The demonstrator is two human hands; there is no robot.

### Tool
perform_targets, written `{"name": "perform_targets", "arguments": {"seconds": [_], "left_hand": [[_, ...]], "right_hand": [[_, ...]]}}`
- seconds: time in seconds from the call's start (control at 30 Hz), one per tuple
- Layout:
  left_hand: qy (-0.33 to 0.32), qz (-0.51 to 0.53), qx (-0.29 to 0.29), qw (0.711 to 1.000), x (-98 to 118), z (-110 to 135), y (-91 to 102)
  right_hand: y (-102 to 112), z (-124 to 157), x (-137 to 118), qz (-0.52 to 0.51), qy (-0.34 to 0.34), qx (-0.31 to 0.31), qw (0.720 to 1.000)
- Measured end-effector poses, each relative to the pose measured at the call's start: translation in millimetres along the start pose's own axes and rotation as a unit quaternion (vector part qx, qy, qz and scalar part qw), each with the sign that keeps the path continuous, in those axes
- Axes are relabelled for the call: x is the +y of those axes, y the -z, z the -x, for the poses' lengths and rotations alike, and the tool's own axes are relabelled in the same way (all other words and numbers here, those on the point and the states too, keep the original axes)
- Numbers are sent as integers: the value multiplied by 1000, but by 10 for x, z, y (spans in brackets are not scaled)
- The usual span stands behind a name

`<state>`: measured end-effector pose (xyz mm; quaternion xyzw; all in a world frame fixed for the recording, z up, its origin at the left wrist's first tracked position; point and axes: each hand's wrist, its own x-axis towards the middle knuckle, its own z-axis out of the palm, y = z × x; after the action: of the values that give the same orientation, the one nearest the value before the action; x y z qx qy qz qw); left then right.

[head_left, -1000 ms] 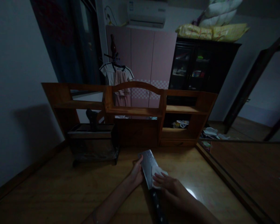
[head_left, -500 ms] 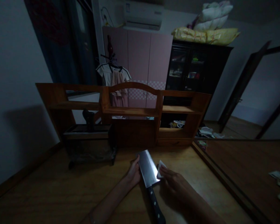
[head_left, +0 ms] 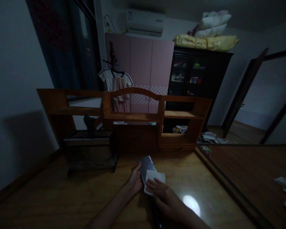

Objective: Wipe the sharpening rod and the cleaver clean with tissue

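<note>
A cleaver [head_left: 146,164] with a broad metal blade lies between my hands, its black handle towards me and mostly hidden under my right hand and forearm. My left hand [head_left: 135,180] grips the blade by its left edge, thumb on the upper face. A folded white tissue [head_left: 160,176] covers the lower right part of the blade. Fingers stretched, my right hand [head_left: 162,194] presses this tissue flat against the metal.
All this is over a wooden tabletop [head_left: 131,210] with a wooden shelf unit [head_left: 135,117] along its back. A dark box-shaped object [head_left: 90,148] with a black knob stands at the left. A raised edge [head_left: 219,175] borders the right side.
My right hand has moved left from beside the cleaver onto its blade, bringing the tissue flat over the metal. My left hand keeps its hold. The view has tilted slightly upward.
</note>
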<state>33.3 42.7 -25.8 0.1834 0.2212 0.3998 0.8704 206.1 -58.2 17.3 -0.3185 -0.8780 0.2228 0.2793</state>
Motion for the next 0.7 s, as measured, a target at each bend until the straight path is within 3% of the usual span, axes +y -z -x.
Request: {"name": "perform_targets", "arguments": {"seconds": [0.43,0.7], "left_hand": [[-30,-22,50,998,10,34,-85],[-22,-38,5,999,-6,-8,30]], "right_hand": [[210,322,193,1,-55,-1,998],[266,432,270,20,-88,18,996]]}}
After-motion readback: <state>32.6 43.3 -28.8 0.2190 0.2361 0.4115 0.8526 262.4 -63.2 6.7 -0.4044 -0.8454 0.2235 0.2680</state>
